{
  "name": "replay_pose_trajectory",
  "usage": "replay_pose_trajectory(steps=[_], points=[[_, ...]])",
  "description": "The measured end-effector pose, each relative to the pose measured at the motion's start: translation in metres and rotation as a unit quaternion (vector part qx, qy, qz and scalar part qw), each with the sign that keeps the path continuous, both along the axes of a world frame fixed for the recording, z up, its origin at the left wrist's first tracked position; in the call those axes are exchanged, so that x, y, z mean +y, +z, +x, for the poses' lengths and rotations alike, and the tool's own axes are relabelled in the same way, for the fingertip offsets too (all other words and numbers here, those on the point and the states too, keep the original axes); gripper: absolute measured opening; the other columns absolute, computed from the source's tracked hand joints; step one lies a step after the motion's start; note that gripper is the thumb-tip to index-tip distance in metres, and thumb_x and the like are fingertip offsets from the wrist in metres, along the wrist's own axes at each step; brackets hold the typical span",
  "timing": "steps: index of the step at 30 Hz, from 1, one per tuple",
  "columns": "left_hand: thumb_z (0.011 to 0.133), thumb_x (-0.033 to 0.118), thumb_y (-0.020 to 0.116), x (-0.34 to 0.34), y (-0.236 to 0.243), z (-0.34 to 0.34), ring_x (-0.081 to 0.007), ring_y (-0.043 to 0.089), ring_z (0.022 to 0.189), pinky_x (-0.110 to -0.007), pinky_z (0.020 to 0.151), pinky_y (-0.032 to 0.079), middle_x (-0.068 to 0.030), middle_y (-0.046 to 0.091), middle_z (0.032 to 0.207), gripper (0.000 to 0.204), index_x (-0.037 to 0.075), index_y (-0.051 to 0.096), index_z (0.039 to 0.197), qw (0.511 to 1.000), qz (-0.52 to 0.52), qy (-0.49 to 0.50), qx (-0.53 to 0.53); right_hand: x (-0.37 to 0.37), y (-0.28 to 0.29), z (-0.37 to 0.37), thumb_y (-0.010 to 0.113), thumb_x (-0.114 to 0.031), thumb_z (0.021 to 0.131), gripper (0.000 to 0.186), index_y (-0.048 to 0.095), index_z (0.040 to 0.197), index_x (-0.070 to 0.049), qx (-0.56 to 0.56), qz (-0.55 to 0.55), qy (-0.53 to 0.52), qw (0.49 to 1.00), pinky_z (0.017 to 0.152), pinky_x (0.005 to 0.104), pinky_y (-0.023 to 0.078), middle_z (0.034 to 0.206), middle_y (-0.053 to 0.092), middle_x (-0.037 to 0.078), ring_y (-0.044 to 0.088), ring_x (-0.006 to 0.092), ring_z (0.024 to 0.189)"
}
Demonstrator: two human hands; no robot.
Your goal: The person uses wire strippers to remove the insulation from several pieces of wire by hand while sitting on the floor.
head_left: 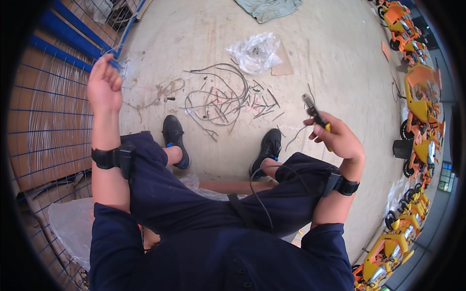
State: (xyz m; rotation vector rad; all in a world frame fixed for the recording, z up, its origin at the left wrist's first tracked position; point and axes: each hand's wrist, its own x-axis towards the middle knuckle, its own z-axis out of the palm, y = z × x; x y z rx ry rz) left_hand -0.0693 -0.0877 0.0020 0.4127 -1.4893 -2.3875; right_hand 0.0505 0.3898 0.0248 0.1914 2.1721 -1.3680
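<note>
My right hand is closed around wire strippers with a dark notched head and yellow handles. The tool points up and left over the floor. A thin grey cable hangs by the fingers of this hand; whether they hold it is unclear. My left hand is raised beside the blue cage frame, its fingers curled together; what they pinch, if anything, cannot be made out. Between and beyond my feet lie loops of grey cable among many short cut pieces and reddish scraps.
A blue wire-mesh cage holding cardboard stands close on my left. Ahead lie crumpled clear plastic, a cardboard piece and a grey-green cloth. Yellow-orange small motorbikes line the right side. Another dark cable loops over my lap.
</note>
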Motion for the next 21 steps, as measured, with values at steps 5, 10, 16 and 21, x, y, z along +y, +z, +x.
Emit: replay_pose_trajectory(steps=[5, 10, 16, 21], points=[[0.094, 0.022, 0.053, 0.065, -0.014, 0.020, -0.0008, 0.028, 0.046, -0.019, 0.041, 0.022, 0.0094, 0.037, 0.057, 0.021, 0.004, 0.064, 0.095, 0.947, -0.205, -0.246, -0.038, -0.019, -0.001, -0.003, 0.047, -0.020, 0.098, 0.041, 0.042, 0.134, -0.003, 0.007, -0.161, -0.088, 0.983, 0.077, 0.0300, 0.050, 0.116, 0.058, 0.011, 0.060, 0.0171, 0.093], [0.095, 0.023, 0.053, 0.111, -0.010, 0.052, -0.0004, 0.034, 0.053, -0.018, 0.049, 0.029, 0.0087, 0.046, 0.062, 0.022, 0.004, 0.064, 0.093, 0.910, -0.190, -0.365, -0.061, -0.100, -0.001, -0.005, 0.048, -0.024, 0.098, 0.041, 0.042, 0.134, -0.005, -0.082, -0.269, -0.019, 0.959, 0.081, 0.0299, 0.049, 0.112, 0.059, 0.009, 0.059, 0.0155, 0.094], [0.096, 0.020, 0.051, 0.137, -0.012, 0.063, -0.0012, 0.041, 0.067, -0.018, 0.062, 0.036, 0.0041, 0.059, 0.080, 0.021, 0.003, 0.063, 0.094, 0.907, -0.225, -0.354, -0.039, -0.122, -0.005, -0.003, 0.047, -0.025, 0.098, 0.040, 0.043, 0.131, -0.003, -0.085, -0.240, 0.009, 0.967, 0.080, 0.0294, 0.049, 0.111, 0.059, 0.009, 0.058, 0.0141, 0.092], [0.097, 0.020, 0.050, 0.133, -0.009, 0.063, -0.0034, 0.046, 0.074, -0.020, 0.067, 0.039, 0.0021, 0.061, 0.087, 0.022, 0.001, 0.062, 0.095, 0.899, -0.217, -0.373, -0.073, -0.121, -0.010, -0.008, 0.047, -0.027, 0.098, 0.041, 0.042, 0.131, -0.002, -0.114, -0.247, 0.009, 0.962, 0.080, 0.0292, 0.049, 0.112, 0.059, 0.009, 0.058, 0.0141, 0.092]])
